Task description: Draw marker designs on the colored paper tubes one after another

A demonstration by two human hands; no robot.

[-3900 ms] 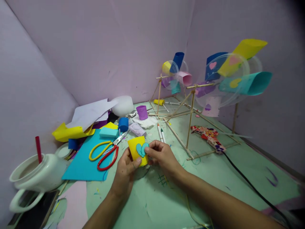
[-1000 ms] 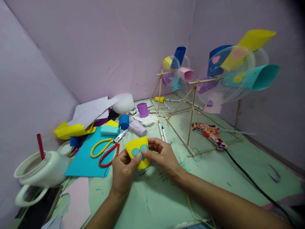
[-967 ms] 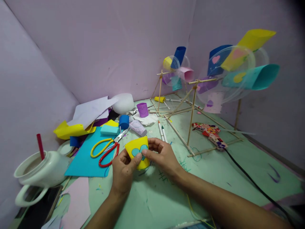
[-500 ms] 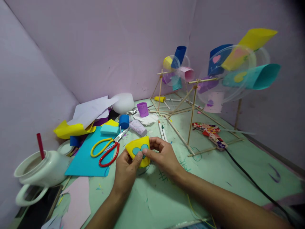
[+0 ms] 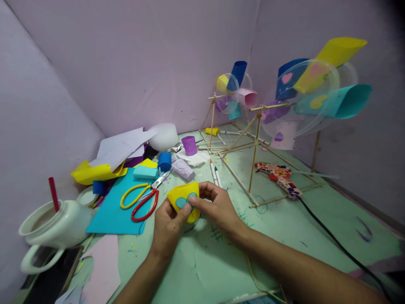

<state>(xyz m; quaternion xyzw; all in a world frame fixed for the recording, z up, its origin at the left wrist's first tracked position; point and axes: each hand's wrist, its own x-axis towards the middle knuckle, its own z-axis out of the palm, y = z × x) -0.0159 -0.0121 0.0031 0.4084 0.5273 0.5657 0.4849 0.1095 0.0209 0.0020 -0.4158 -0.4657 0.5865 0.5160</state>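
Observation:
Between my two hands is a small yellow paper cup shape [image 5: 175,194], held above the green table cover. A teal paper heart [image 5: 181,203] lies flat on its front, partly under my thumbs. My left hand [image 5: 170,221] grips the lower left side, its thumb across the front. My right hand [image 5: 218,207] holds the right side, thumb pressed on the heart and fingers curled behind. Scissors [image 5: 153,192] with one yellow and one red handle lie left of my hands on a blue sheet [image 5: 110,215].
Two stick-framed wheels stand at right, the nearer carrying a yellow paper tube [image 5: 332,63]. A patterned glue gun [image 5: 280,179] with a black cord lies under it. Markers [image 5: 216,173], a purple paper cup [image 5: 189,145] and a blue one [image 5: 164,161] sit behind my hands. A white pot [image 5: 68,219] is at left.
My left thumb has shifted slightly up and right over the heart, covering a little more of it. The yellow paper piece stays in both hands almost in place.

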